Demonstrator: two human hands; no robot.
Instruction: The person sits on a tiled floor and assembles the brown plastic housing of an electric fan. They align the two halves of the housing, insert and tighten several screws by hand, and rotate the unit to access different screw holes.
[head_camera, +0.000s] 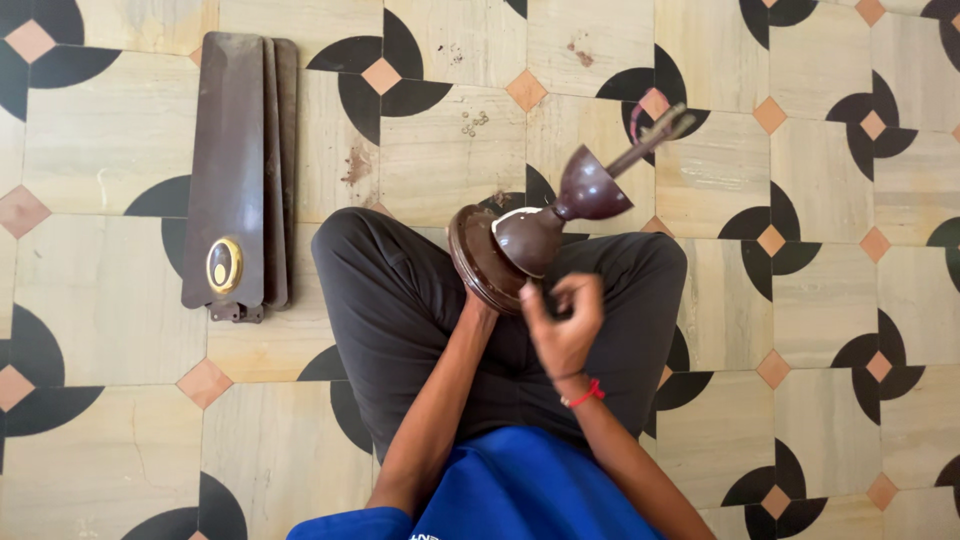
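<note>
The left hand (478, 300) grips the brown fan motor (500, 255), rod pointing upper right. The right hand (562, 318), fingers curled and holding nothing, is just below it.

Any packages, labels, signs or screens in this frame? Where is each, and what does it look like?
No packages, signs or screens.
Badge: oval, gold rim with dark centre, near the lower end of the stacked brown fan blades on the floor at left; its marking is too small to tell.

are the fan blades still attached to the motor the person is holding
No, the brown fan blades lie stacked on the tiled floor, apart from the fan motor held over the lap by the left hand.
</note>
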